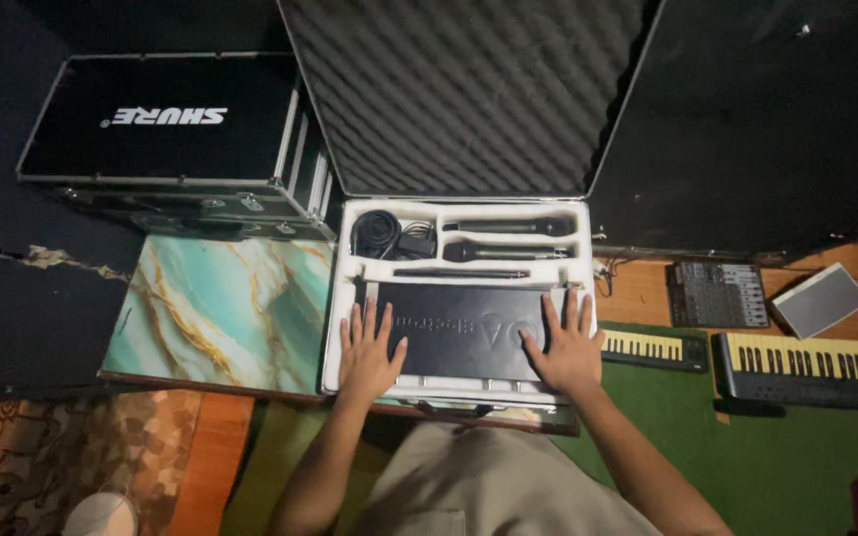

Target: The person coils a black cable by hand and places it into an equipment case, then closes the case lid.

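Note:
An open metal case [335, 298] with a white foam insert lies in front of me, its foam-lined lid [459, 89] raised. In the insert sit a flat black receiver unit [459, 337], two black microphones [508, 227] [494, 252], a thin antenna rod [459, 273] and a coiled black cable with adapter [384, 236]. My left hand [367, 352] rests flat with fingers spread on the unit's left end. On the unit's right end, my right hand [563, 347] lies flat as well.
A closed black flight case [166, 129] stands at the back left. The open case sits on a teal marbled tabletop [220, 308]. On the right floor lie a small mixer [717, 295], a white box [819, 300] and two keyboards [652, 347] [811, 367] on green carpet.

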